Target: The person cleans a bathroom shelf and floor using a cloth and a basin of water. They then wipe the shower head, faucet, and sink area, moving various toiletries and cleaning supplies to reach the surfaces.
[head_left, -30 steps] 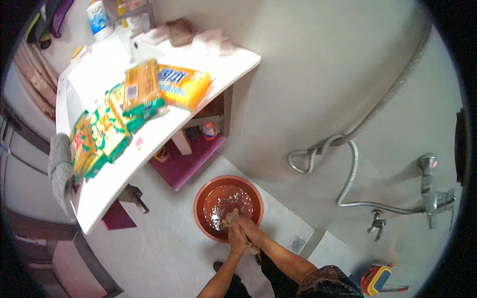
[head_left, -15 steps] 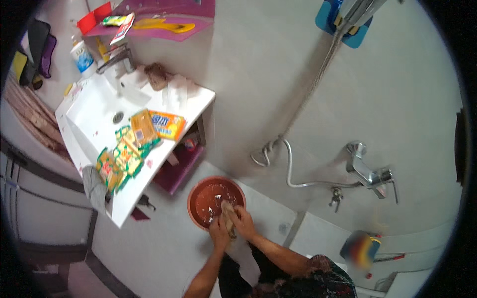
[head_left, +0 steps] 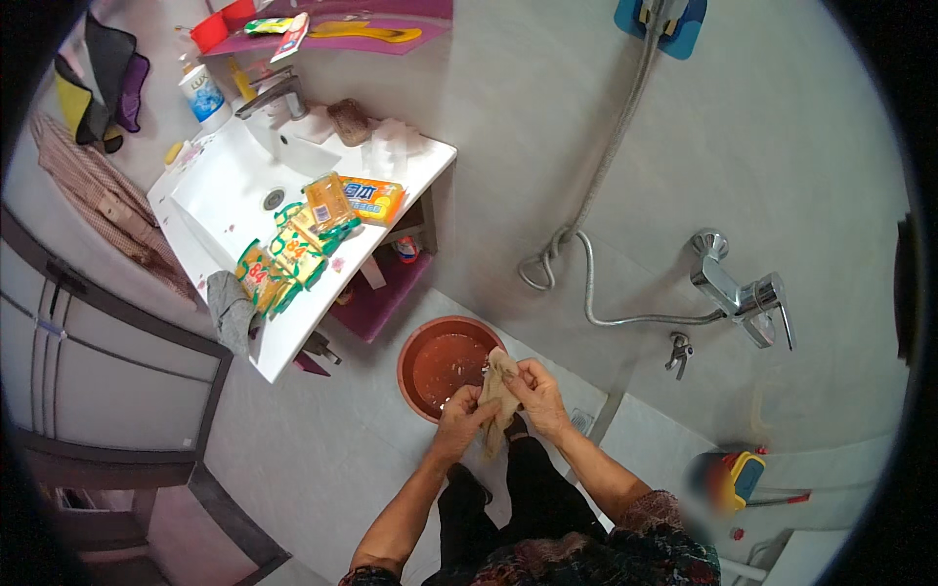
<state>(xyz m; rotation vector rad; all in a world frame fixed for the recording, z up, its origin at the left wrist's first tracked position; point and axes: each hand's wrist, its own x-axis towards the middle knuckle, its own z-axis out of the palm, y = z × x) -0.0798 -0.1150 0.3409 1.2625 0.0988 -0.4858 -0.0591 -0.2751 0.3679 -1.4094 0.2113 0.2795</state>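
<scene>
A limp tan cloth (head_left: 500, 379) was held up between both hands, in front of the legs and at the near right edge of a reddish-brown basin (head_left: 402, 369). Its upper part was pinched between the thumb and fingers of the right hand (head_left: 540, 398), while its left edge was gripped by the bent fingers of the left hand (head_left: 459, 422). By this two-sided hold the soft fabric was seemingly kept spread rather than bunched, since it would hardly have been held open from one side alone; its lower end was let hang loose toward the shoes. Whether the basin's rim was touched by the cloth could not be told from above.

The basin was set on the floor just ahead of the feet, presumably so that it could be reached by both arms without a step; small white flecks were seen inside it. Farther off to the left, yellow-and-green packets (head_left: 298, 254) were laid together with an orange packet (head_left: 372, 200) near the front edge of a white washbasin counter (head_left: 274, 354), where they were probably within easy reach. A grey cloth (head_left: 231, 313) was draped over the counter's corner, its fold apparently kept in place by that edge. On the right, a shower hose (head_left: 625, 122) was looped against the wall, perhaps to be kept clear of the floor
</scene>
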